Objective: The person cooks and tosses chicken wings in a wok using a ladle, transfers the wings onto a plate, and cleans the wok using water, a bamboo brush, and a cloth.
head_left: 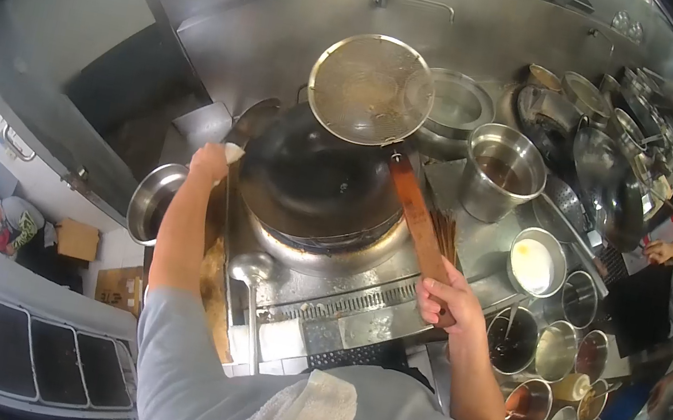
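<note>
My right hand [449, 298] is wrapped round the wooden handle [419, 214] of a round wire-mesh strainer [370, 90]. The strainer's mesh lies above the far part of a large dark wok [319, 180], which sits on the stove ring. At the wok's left edge, my left hand [212, 162] is closed on a white cloth [233, 153], only a small part of which shows. Below that hand stands a steel bowl [149, 202], partly behind my forearm. A ladle [253, 268] lies on the near edge of the stove.
Right of the wok stand a steel pot [504, 174], a bowl of white contents [536, 261] and several seasoning containers [556, 349]. A wall tap [415, 4] is behind. Another person's hand [665, 252] works at the far right; one person [18, 230] is low at the left.
</note>
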`<action>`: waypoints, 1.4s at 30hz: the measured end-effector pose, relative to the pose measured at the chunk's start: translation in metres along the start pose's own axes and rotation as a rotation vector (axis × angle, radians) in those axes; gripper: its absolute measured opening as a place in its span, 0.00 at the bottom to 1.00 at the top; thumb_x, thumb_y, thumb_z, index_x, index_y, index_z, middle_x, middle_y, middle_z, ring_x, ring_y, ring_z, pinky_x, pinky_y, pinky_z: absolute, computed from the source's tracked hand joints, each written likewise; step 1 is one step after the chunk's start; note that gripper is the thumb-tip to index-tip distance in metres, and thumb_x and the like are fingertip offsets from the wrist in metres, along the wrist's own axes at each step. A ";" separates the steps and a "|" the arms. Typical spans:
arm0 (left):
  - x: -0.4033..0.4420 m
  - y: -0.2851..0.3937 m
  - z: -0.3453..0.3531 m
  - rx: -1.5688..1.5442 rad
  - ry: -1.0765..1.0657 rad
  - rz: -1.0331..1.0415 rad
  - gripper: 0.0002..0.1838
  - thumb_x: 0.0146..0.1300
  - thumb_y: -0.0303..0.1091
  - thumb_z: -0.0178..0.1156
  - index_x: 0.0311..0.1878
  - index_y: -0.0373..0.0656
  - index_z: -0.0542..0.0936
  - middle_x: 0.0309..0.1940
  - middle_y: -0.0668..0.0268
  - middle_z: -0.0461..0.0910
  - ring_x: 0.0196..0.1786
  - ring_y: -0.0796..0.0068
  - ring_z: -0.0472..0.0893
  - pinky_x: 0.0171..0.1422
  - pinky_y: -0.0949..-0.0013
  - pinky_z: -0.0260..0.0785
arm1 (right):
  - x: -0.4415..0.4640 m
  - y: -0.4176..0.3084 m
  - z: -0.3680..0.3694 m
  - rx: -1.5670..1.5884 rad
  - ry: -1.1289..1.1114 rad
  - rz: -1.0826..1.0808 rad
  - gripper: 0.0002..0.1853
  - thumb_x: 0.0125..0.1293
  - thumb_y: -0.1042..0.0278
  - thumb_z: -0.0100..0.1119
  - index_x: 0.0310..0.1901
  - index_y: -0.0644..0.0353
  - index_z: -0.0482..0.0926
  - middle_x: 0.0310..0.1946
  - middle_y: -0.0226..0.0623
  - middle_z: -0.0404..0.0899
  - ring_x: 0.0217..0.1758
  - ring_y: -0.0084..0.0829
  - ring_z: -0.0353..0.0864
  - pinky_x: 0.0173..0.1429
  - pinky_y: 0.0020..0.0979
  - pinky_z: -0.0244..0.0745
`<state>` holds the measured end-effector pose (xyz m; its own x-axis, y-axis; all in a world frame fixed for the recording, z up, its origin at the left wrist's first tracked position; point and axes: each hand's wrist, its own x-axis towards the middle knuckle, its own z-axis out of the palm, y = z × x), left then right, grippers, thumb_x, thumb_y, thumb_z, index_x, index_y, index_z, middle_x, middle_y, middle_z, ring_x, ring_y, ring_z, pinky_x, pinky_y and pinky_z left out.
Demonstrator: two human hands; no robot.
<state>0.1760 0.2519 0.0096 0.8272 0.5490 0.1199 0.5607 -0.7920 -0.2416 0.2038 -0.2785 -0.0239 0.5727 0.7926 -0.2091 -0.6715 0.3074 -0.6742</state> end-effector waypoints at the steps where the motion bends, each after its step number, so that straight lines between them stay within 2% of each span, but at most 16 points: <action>1: 0.004 -0.001 -0.001 0.022 -0.059 0.007 0.16 0.55 0.29 0.56 0.48 0.38 0.74 0.40 0.47 0.80 0.46 0.51 0.81 0.50 0.58 0.75 | 0.002 -0.007 -0.006 -0.017 0.005 0.002 0.26 0.63 0.77 0.55 0.62 0.53 0.61 0.24 0.32 0.67 0.18 0.19 0.62 0.19 0.23 0.59; 5: -0.048 -0.020 -0.022 -0.217 0.104 -0.180 0.16 0.54 0.30 0.57 0.47 0.37 0.74 0.40 0.45 0.80 0.47 0.46 0.80 0.51 0.52 0.73 | 0.028 -0.029 -0.024 -0.114 0.107 -0.002 0.25 0.61 0.78 0.55 0.59 0.52 0.62 0.23 0.31 0.68 0.17 0.20 0.63 0.18 0.24 0.59; 7: -0.106 -0.034 -0.031 -0.394 0.229 -0.300 0.22 0.54 0.32 0.60 0.52 0.34 0.73 0.41 0.41 0.79 0.46 0.44 0.79 0.51 0.52 0.72 | 0.059 -0.057 -0.015 -0.302 0.036 0.000 0.27 0.60 0.77 0.55 0.61 0.52 0.60 0.21 0.30 0.67 0.14 0.20 0.63 0.16 0.23 0.59; 9: -0.178 -0.036 -0.054 -0.711 0.331 -0.427 0.22 0.55 0.35 0.61 0.51 0.33 0.76 0.40 0.48 0.81 0.44 0.53 0.82 0.49 0.57 0.72 | 0.104 -0.086 0.005 -0.565 0.078 -0.002 0.27 0.59 0.77 0.56 0.61 0.52 0.63 0.20 0.28 0.67 0.12 0.19 0.61 0.14 0.23 0.59; 13: -0.307 -0.039 -0.050 -1.551 0.495 -0.759 0.16 0.59 0.34 0.60 0.48 0.35 0.78 0.39 0.65 0.80 0.42 0.78 0.78 0.46 0.72 0.70 | 0.234 -0.130 0.071 -1.012 -0.129 -0.198 0.27 0.58 0.76 0.57 0.62 0.51 0.70 0.20 0.24 0.68 0.13 0.14 0.63 0.15 0.19 0.58; 15: -0.358 -0.037 -0.041 -1.612 0.558 -0.910 0.15 0.60 0.32 0.59 0.49 0.36 0.77 0.41 0.65 0.79 0.42 0.76 0.78 0.46 0.73 0.70 | 0.297 -0.137 0.119 -1.392 -0.193 -0.261 0.27 0.56 0.76 0.56 0.61 0.51 0.72 0.25 0.33 0.75 0.22 0.25 0.75 0.25 0.26 0.70; 17: -0.394 -0.025 -0.046 -1.630 0.645 -1.001 0.17 0.59 0.30 0.59 0.51 0.35 0.75 0.41 0.64 0.78 0.43 0.75 0.78 0.46 0.72 0.70 | 0.401 -0.106 0.117 -1.810 -0.282 -0.867 0.28 0.54 0.77 0.55 0.60 0.50 0.73 0.38 0.46 0.82 0.39 0.38 0.83 0.43 0.35 0.77; 19: -0.421 -0.018 -0.042 -1.702 0.723 -1.061 0.19 0.59 0.30 0.60 0.53 0.35 0.73 0.42 0.63 0.77 0.43 0.74 0.78 0.47 0.71 0.70 | 0.418 -0.062 0.163 -2.048 -0.099 -0.643 0.27 0.54 0.77 0.53 0.59 0.51 0.74 0.49 0.52 0.77 0.54 0.45 0.77 0.59 0.40 0.70; 21: -0.440 -0.011 -0.040 -1.751 0.777 -1.108 0.20 0.60 0.30 0.60 0.54 0.34 0.72 0.43 0.62 0.77 0.44 0.73 0.78 0.47 0.70 0.70 | 0.461 -0.016 0.170 -2.333 -0.175 -0.457 0.23 0.55 0.77 0.51 0.55 0.55 0.76 0.50 0.50 0.77 0.55 0.46 0.76 0.60 0.42 0.71; 22: -0.446 -0.008 -0.041 -1.761 0.795 -1.127 0.20 0.60 0.30 0.60 0.55 0.34 0.71 0.43 0.62 0.77 0.44 0.73 0.78 0.47 0.70 0.70 | 0.468 -0.002 0.180 -2.396 -0.084 -0.267 0.17 0.57 0.74 0.51 0.50 0.58 0.79 0.50 0.49 0.77 0.56 0.46 0.76 0.60 0.42 0.72; 26: -0.465 -0.010 -0.037 -1.797 0.890 -1.158 0.20 0.61 0.29 0.58 0.56 0.33 0.71 0.44 0.60 0.77 0.44 0.69 0.79 0.48 0.67 0.72 | 0.504 -0.041 0.170 -2.327 0.008 -0.290 0.15 0.56 0.73 0.52 0.46 0.61 0.80 0.49 0.47 0.78 0.53 0.48 0.78 0.56 0.43 0.73; 28: -0.466 -0.014 -0.035 -1.824 0.913 -1.179 0.20 0.61 0.29 0.57 0.56 0.33 0.71 0.44 0.58 0.78 0.44 0.67 0.80 0.48 0.66 0.73 | 0.495 -0.079 0.148 -2.174 -0.185 -0.309 0.16 0.55 0.74 0.51 0.46 0.60 0.80 0.37 0.47 0.82 0.35 0.44 0.82 0.36 0.41 0.76; 30: -0.464 -0.022 -0.031 -1.853 0.885 -1.133 0.20 0.61 0.29 0.57 0.56 0.32 0.71 0.45 0.58 0.78 0.44 0.67 0.80 0.48 0.66 0.73 | 0.441 -0.107 0.139 -1.734 -0.079 -0.074 0.20 0.55 0.78 0.50 0.52 0.57 0.77 0.22 0.35 0.74 0.18 0.27 0.72 0.18 0.31 0.63; 33: -0.444 -0.035 -0.030 -1.928 0.811 -1.024 0.20 0.61 0.30 0.58 0.55 0.32 0.71 0.44 0.59 0.77 0.45 0.68 0.79 0.49 0.67 0.72 | 0.377 -0.135 0.112 -1.156 -0.106 -0.041 0.27 0.57 0.81 0.50 0.60 0.55 0.70 0.20 0.26 0.64 0.16 0.14 0.61 0.13 0.21 0.51; 36: -0.427 -0.047 -0.018 -1.936 0.726 -0.910 0.20 0.64 0.34 0.53 0.57 0.33 0.71 0.44 0.59 0.78 0.43 0.69 0.79 0.47 0.68 0.73 | 0.325 -0.158 0.097 -0.791 -0.149 0.029 0.30 0.59 0.83 0.49 0.65 0.56 0.61 0.23 0.27 0.65 0.16 0.12 0.59 0.15 0.16 0.52; 42: -0.406 -0.058 -0.003 -2.068 0.706 -0.853 0.20 0.61 0.31 0.56 0.56 0.32 0.70 0.45 0.57 0.76 0.46 0.67 0.79 0.48 0.66 0.72 | 0.280 -0.169 0.088 -0.482 -0.227 0.060 0.33 0.60 0.82 0.50 0.68 0.54 0.56 0.26 0.32 0.67 0.17 0.13 0.59 0.16 0.15 0.52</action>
<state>-0.1919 0.0741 -0.0224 0.1028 0.9921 -0.0715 -0.4332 0.1094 0.8946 0.4358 -0.0621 0.0937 0.3879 0.9118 -0.1346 -0.3774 0.0239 -0.9258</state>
